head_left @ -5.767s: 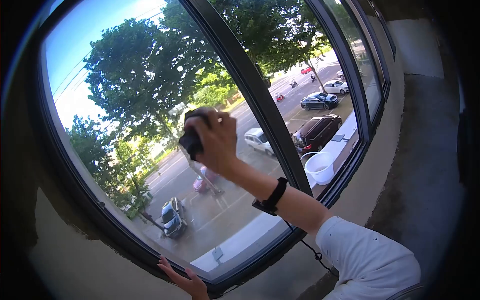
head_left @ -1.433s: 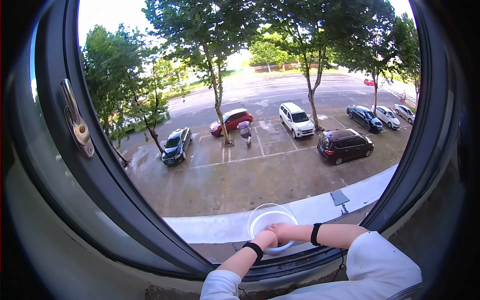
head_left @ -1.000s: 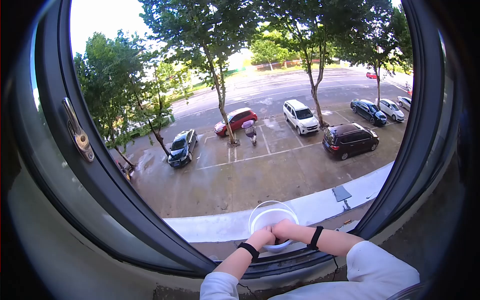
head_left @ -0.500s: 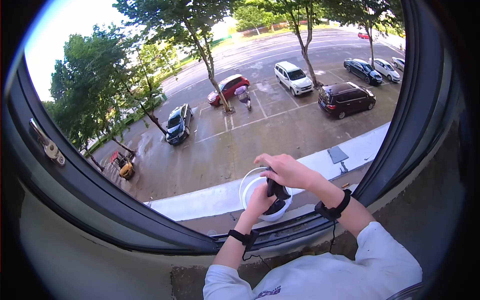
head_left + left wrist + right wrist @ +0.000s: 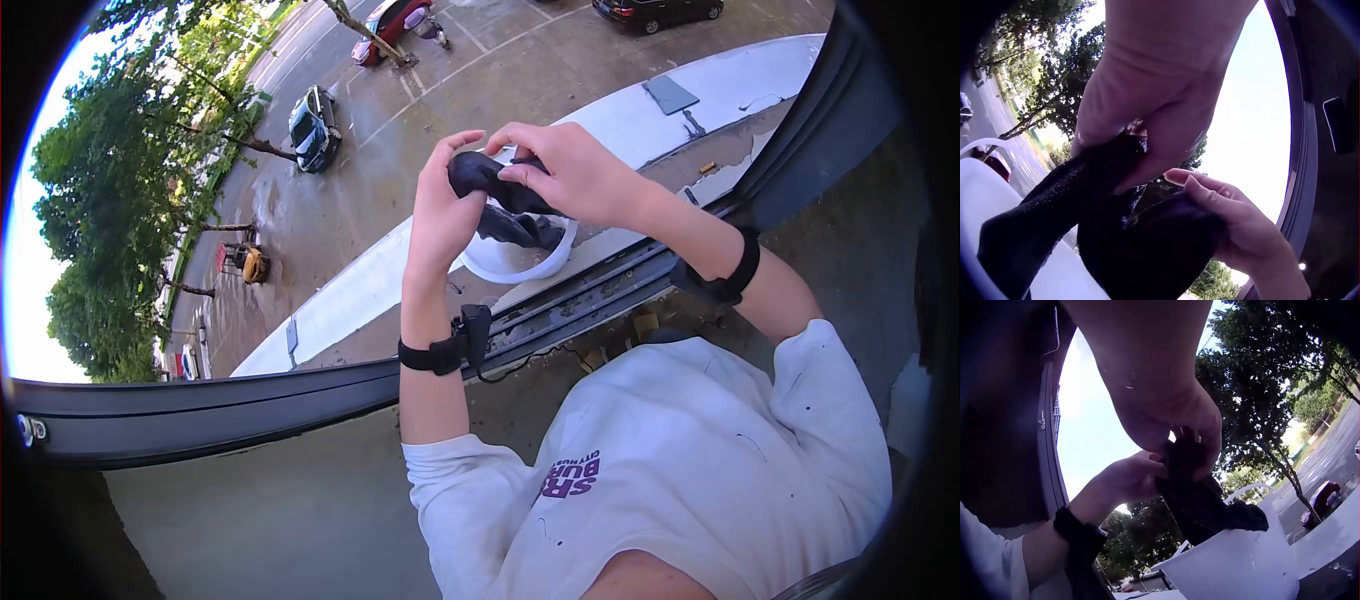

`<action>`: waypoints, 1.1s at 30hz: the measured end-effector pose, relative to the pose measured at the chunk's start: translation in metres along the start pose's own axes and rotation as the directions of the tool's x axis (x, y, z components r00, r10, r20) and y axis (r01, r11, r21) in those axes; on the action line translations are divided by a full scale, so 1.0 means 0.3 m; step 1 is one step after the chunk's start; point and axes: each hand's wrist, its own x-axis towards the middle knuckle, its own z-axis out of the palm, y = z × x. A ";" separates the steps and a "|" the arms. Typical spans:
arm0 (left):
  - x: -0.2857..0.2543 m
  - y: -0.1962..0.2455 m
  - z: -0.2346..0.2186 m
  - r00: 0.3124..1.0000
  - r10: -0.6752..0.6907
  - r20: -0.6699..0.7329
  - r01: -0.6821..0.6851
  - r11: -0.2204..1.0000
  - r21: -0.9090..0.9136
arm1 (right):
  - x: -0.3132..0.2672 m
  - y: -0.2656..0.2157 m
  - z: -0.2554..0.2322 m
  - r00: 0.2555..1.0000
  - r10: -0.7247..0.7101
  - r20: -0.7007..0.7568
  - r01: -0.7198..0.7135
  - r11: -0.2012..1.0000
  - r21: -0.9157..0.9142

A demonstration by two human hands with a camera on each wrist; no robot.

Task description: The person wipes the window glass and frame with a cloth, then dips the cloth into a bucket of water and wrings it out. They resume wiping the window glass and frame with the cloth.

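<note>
A dark, wet-looking cloth (image 5: 500,190) is held up between both hands over a white bucket (image 5: 515,265), its lower end hanging over the rim. My left hand (image 5: 442,205) grips one end, thumb and fingers curled around the bunched fabric. From the other side my right hand (image 5: 580,178) pinches the cloth between thumb and fingers. In the left wrist view the cloth (image 5: 1141,244) droops in two folds below the hands. The right wrist view shows the cloth (image 5: 1204,503) reaching down to the mouth of the bucket (image 5: 1235,565).
Under the bucket runs an outer ledge (image 5: 640,130) with a flat grey plate (image 5: 671,95) and a small brown bit (image 5: 708,168). The dark window track (image 5: 590,300) lies between body and bucket. Far below are parked cars and trees (image 5: 110,220).
Earlier the right hand held the cloth against the glass; later both hands were down in the bucket. Now both have risen, lifting the cloth over it, and the head view has tipped downward.
</note>
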 end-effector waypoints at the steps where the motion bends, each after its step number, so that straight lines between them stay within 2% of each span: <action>1: 0.008 0.013 -0.014 1.000 -0.004 0.009 0.004 1.000 -0.003 | -0.013 0.029 0.038 1.000 -0.009 0.009 0.009 1.000 -0.016; 3: 0.024 0.035 -0.040 0.998 0.049 0.027 -0.052 0.986 0.158 | -0.026 0.030 0.062 0.998 0.023 0.054 -0.019 0.997 -0.069; 5: 0.028 0.070 -0.061 0.998 0.041 0.041 -0.047 0.982 0.181 | -0.034 0.014 0.071 0.954 0.234 0.186 -0.187 0.953 -0.239; 6: 0.028 0.092 -0.074 0.996 0.045 0.078 -0.061 0.974 0.216 | -0.032 -0.007 0.056 0.927 0.282 0.250 -0.201 0.931 -0.305; 7: 0.027 0.115 -0.084 0.992 0.052 0.115 -0.080 0.964 0.252 | -0.038 0.005 0.068 0.929 0.279 0.243 -0.202 0.933 -0.299; 9: 0.017 0.163 -0.096 0.988 0.078 0.130 -0.113 0.952 0.284 | -0.051 0.046 0.101 0.988 0.101 0.118 -0.044 0.910 -0.411; 10: 0.010 0.190 -0.098 0.985 0.096 0.141 -0.141 0.927 0.349 | -0.043 0.065 0.105 0.989 0.093 0.111 -0.040 0.912 -0.409; 11: 0.007 0.213 -0.102 0.982 0.113 0.149 -0.166 0.895 0.413 | -0.022 0.078 0.103 0.970 0.156 0.185 -0.121 0.975 -0.186; 12: 0.005 0.230 -0.100 0.967 0.188 0.170 -0.244 0.870 0.429 | -0.007 0.087 0.109 0.942 0.192 0.275 -0.211 0.976 0.042; 13: 0.002 0.244 -0.098 0.969 0.190 0.159 -0.242 0.863 0.444 | -0.008 0.101 0.124 0.945 0.173 0.277 -0.194 0.980 0.050; 15: -0.004 0.267 -0.100 0.934 0.218 0.283 -0.328 0.839 0.435 | -0.030 0.143 0.166 0.901 0.233 0.365 -0.323 0.924 0.207; 16: -0.006 0.271 -0.101 0.931 0.217 0.293 -0.328 0.849 0.413 | -0.035 0.160 0.184 0.894 0.227 0.387 -0.310 0.936 0.168; 17: -0.009 0.277 -0.103 0.921 0.233 0.312 -0.361 0.809 0.465 | -0.034 0.163 0.196 0.885 0.225 0.408 -0.299 0.946 0.127; 19: -0.006 0.282 -0.120 0.865 0.231 0.445 -0.470 0.685 0.557 | -0.020 0.168 0.223 0.874 0.202 0.442 -0.284 0.950 0.128; 21: -0.012 0.256 -0.128 0.875 0.190 0.446 -0.446 0.675 0.587 | -0.016 0.137 0.239 0.786 0.331 0.522 -0.401 0.916 0.022; 22: -0.011 0.245 -0.130 0.875 0.151 0.460 -0.434 0.666 0.607 | -0.020 0.119 0.241 0.789 0.323 0.523 -0.391 0.920 0.021; 23: -0.012 0.243 -0.132 0.877 0.157 0.453 -0.435 0.660 0.613 | -0.028 0.101 0.241 0.839 0.303 0.453 -0.367 0.928 0.060; 25: -0.023 0.244 -0.130 0.890 0.009 0.456 -0.368 0.606 0.706 | -0.034 0.082 0.231 0.918 0.260 0.301 -0.311 0.941 0.133; 26: -0.028 0.243 -0.126 0.896 -0.043 0.442 -0.333 0.595 0.731 | -0.019 0.084 0.254 0.970 0.169 0.176 -0.207 0.953 0.224; 27: -0.029 0.230 -0.121 0.899 -0.039 0.436 -0.331 0.591 0.736 | -0.018 0.090 0.247 0.971 0.160 0.175 -0.197 0.955 0.223; 29: -0.024 0.205 -0.111 0.896 0.048 0.441 -0.385 0.577 0.720 | -0.021 0.062 0.206 0.915 0.161 0.369 -0.252 0.944 0.213; 30: -0.021 0.214 -0.104 0.892 0.068 0.447 -0.401 0.573 0.714 | -0.015 0.073 0.221 0.905 0.152 0.396 -0.229 0.961 0.154; 31: -0.020 0.234 -0.095 0.888 0.067 0.455 -0.410 0.564 0.717 | -0.017 0.112 0.254 0.893 0.186 0.409 -0.297 0.928 0.226; 33: -0.022 0.247 -0.084 0.881 0.129 0.455 -0.442 0.567 0.695 | -0.018 0.148 0.292 0.882 0.230 0.412 -0.341 0.914 0.221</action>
